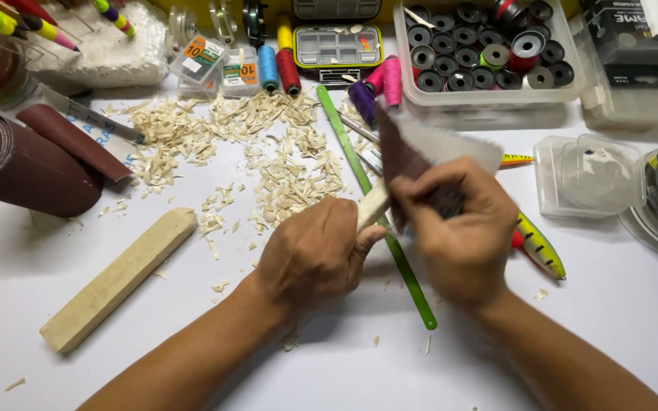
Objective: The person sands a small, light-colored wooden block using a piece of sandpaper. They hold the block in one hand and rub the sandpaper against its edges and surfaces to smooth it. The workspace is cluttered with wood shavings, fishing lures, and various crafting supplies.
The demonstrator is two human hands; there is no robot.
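The left hand is closed tight around a small pale wood piece near the middle of the white desk. Only the tip of the wood sticks out of the fist. The right hand pinches a brown sheet of sandpaper and presses it against that tip. The sandpaper looks blurry. A long green ruler lies on the desk under both hands. A heap of wood shavings is spread toward the far left part of the desk. A long pale wood block lies near the left edge. A dark roll of sandpaper sits at the left edge. A clear box of black spools stands at the far edge. A yellow and green fishing lure lies just beside the right hand.
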